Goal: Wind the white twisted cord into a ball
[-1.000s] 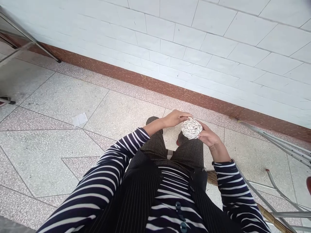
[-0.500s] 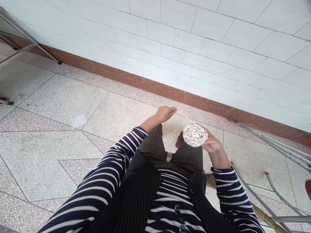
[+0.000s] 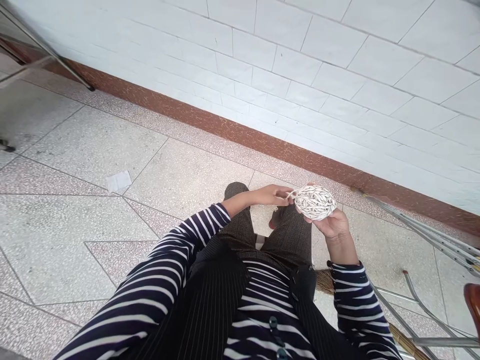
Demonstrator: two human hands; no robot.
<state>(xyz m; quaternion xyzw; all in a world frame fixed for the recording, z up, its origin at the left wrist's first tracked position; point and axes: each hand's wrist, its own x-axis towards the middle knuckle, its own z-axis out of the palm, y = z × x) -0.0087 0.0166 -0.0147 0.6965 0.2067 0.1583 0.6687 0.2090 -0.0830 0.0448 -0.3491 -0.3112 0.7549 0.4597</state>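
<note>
A ball of whitish twisted cord (image 3: 315, 202) rests in my right hand (image 3: 333, 225), whose fingers curl under and behind it. My left hand (image 3: 275, 195) is at the ball's left side, with thumb and fingers pinching the loose end of the cord. A short loop of that cord shows between the left fingertips and the ball. Both hands are in front of my knees, above the floor. The fingers behind the ball are mostly hidden.
A white tiled wall (image 3: 285, 65) with a reddish-brown skirting (image 3: 210, 117) runs ahead. White paper (image 3: 119, 181) lies on the speckled floor. Metal legs (image 3: 75, 72) stand at the left; metal tubing (image 3: 423, 297), folded metal bars (image 3: 423, 222) and a broom (image 3: 324, 281) are at the right.
My left hand has moved right and slightly down to the ball, and the taut strand between them has become a short loop. The ball has turned and shifted slightly right.
</note>
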